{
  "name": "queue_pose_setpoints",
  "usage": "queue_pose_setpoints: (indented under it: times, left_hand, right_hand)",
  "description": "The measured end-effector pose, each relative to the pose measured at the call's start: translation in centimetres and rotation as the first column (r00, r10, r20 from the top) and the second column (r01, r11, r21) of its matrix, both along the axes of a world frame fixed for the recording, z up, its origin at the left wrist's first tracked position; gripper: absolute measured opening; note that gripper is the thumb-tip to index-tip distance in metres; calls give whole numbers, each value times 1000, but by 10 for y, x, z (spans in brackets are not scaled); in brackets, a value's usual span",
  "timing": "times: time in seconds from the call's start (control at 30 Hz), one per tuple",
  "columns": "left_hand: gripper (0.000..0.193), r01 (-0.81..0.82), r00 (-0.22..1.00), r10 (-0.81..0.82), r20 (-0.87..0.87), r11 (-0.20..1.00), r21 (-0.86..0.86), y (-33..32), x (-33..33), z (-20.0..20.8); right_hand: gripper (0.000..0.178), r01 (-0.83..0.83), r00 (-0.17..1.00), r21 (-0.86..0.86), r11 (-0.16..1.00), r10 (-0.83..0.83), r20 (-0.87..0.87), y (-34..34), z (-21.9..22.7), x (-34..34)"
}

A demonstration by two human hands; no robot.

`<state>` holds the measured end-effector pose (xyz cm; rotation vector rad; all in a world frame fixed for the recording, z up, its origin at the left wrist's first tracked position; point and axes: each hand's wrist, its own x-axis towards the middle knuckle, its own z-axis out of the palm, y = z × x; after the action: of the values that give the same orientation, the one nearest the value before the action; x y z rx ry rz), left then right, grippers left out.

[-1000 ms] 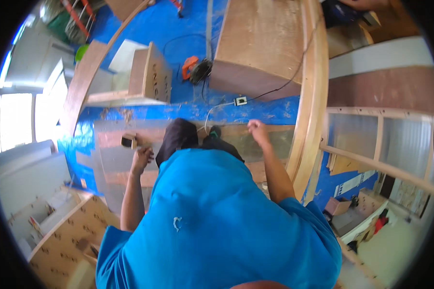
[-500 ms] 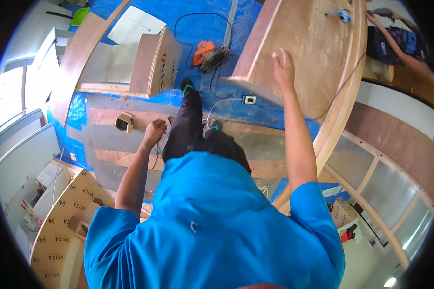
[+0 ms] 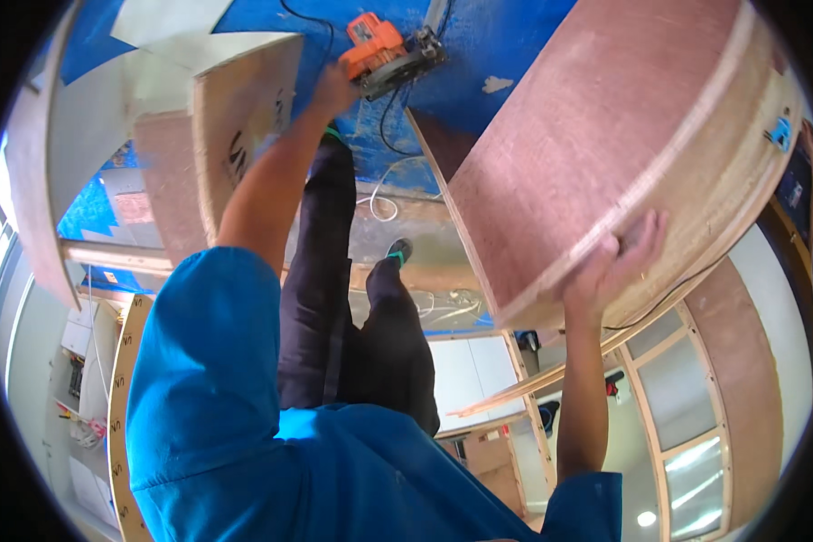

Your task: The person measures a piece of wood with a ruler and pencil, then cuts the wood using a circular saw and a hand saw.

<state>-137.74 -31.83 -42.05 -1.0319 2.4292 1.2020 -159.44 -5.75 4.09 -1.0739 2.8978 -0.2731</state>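
An orange circular saw [image 3: 377, 45] with a dark base lies on the blue floor sheeting. My left hand [image 3: 332, 92] reaches down to its rear end, closed at the orange body; motion blurs the fingers. My right hand [image 3: 605, 271] rests on the near edge of a large curved plywood box [image 3: 596, 135], its fingers spread over the outer face. The box stands tilted in view, with its reddish inner side showing.
A plywood piece [image 3: 244, 135] stands to the left, beside a curved panel [image 3: 41, 181]. A black cord [image 3: 388, 126] trails from the saw. Another cord [image 3: 668, 294] crosses the box's outer side, and a small blue tool [image 3: 780, 134] sits on it. Framed panels [image 3: 677, 388] stand right.
My left hand has moved forward to the saw. My right hand has come from above the box to rest on its edge. My view has shifted lower and turned.
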Motion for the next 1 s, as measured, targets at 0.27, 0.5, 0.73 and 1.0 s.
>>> queue_pose_setpoints:
  times: [0.27, 0.5, 0.73, 1.0]
  left_hand:
    - [54, 295, 922, -319, 220, 946, 132, -56, -57, -169]
    - [45, 617, 725, -556, 407, 787, -24, -74, -35, -151]
    - [42, -189, 899, 161, 408, 981, 30, 25, -76, 16]
    - [54, -225, 897, 164, 410, 968, 106, 58, -10, 222]
  right_hand:
    - [77, 41, 995, -15, 999, -40, 96, -21, -8, -2]
    - [73, -15, 991, -5, 1000, 15, 130, -15, -6, -8]
    - [68, 13, 998, -63, 998, -8, 69, -6, -2, -3]
    - [64, 36, 999, -105, 994, -39, -22, 2, 3, -1]
